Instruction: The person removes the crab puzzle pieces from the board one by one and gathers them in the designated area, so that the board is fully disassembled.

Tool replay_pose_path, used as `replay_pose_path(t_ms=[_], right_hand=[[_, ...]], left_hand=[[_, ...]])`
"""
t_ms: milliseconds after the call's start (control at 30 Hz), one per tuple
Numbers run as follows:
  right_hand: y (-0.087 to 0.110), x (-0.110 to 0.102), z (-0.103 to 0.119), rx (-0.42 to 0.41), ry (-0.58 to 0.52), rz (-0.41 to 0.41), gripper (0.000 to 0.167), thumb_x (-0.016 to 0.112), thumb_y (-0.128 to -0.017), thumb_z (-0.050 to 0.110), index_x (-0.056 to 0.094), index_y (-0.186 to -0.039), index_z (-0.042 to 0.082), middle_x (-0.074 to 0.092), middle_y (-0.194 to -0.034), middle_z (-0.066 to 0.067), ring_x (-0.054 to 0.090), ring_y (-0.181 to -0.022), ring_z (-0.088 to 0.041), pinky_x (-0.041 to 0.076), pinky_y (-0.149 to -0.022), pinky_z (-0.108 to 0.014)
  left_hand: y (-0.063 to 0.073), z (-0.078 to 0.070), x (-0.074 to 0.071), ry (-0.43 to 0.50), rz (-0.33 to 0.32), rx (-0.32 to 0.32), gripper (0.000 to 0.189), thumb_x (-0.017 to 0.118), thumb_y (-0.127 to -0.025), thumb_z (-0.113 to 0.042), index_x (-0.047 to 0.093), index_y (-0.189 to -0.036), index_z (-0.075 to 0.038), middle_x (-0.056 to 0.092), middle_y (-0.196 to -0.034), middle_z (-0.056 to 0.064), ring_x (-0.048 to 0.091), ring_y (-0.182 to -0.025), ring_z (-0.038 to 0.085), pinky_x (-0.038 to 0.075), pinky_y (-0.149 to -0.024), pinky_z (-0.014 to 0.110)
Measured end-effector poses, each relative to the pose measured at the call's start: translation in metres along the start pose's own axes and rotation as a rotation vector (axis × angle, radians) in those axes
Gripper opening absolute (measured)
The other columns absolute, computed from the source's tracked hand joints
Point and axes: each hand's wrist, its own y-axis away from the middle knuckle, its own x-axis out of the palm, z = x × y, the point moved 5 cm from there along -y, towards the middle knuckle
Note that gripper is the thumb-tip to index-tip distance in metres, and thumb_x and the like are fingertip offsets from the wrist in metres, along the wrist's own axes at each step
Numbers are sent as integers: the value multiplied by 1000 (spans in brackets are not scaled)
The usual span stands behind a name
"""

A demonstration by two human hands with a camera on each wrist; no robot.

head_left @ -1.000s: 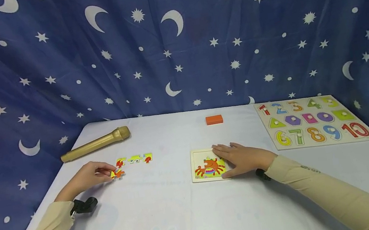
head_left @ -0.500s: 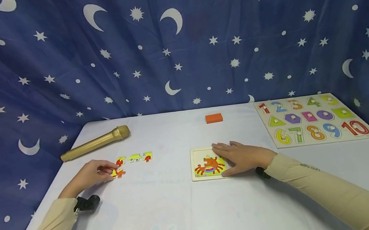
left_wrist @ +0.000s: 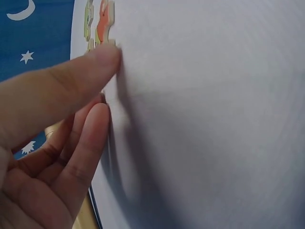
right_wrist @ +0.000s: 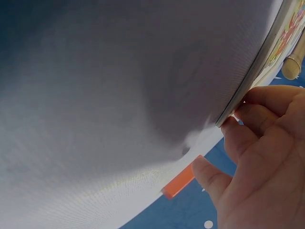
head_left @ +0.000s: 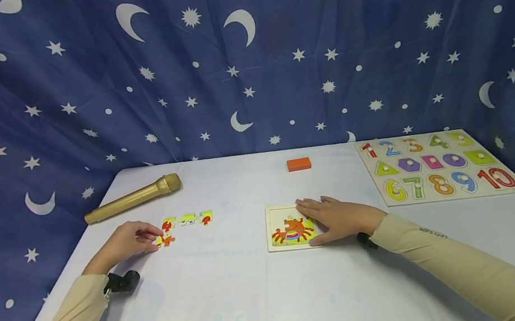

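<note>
My left hand [head_left: 129, 242] is at the left of the table, its fingertips at the edge of an orange and yellow jigsaw piece [head_left: 167, 240] lying on the cloth. In the left wrist view, the thumb and fingers stand apart, and the thumb tip partly hides the jigsaw piece [left_wrist: 103, 24]. Several more pieces, one red and yellow [head_left: 206, 218], lie just behind it. My right hand [head_left: 341, 218] rests with spread fingers on the right side of a small framed jigsaw board [head_left: 279, 248] showing an orange crab; the hand covers its right edge. The upper part of the picture area is bare.
A gold microphone [head_left: 133, 199] lies at the back left. An orange block [head_left: 298, 164] sits at the back middle. A wooden number and shape board [head_left: 443, 168] lies at the right. A blue star curtain [head_left: 280, 54] hangs behind the white table.
The orange and yellow piece has been turned slightly and set flat by my left hand, whose fingers have eased to its left edge. The right hand stays on the jigsaw board.
</note>
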Motion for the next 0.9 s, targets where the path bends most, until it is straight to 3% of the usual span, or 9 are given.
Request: replay_pose_path(t_ms=[133,433,567,733,900], right_hand=[[1,0,1,-3,-6,1,92,58,-83,60,21,-150,9,16,-158,-6,18,-146,-23,16,-117,-51],[1,-2,2,1,-4,6,92,59,-83,59,21,-150,9,16,-158,-6,17,-146,-23,16,-117,-51],[0,-1,1,6,10,4,93,58,-82,60,21,-150,9,16,-158,-5,17,-146,-23,15,-117,-50],[-1,-1,0,21,21,9,93,58,-82,61,20,-150,11,15,-159,-3,16,-146,-21,15,-118,-48],[0,0,0,10,21,3,93,58,-82,61,20,-150,10,16,-158,-4,17,-146,-22,16,-117,-49]], left_hand=[[1,-2,0,-5,-9,-1,28,77,-73,-5,70,-99,1,68,-90,9,56,-77,2,50,-67,16],[-1,-6,-1,-29,-6,-13,30,77,-74,-8,69,-100,2,68,-89,9,57,-78,7,49,-66,16],[-4,-13,-4,-36,-10,14,30,78,-74,-9,69,-101,1,69,-91,8,59,-79,8,49,-68,18],[-19,-48,1,-32,-4,103,30,76,-76,-7,68,-104,3,69,-95,14,62,-85,18,52,-73,26],[-40,-96,20,12,11,186,33,73,-79,-6,65,-109,5,67,-99,18,62,-90,25,54,-79,32]])
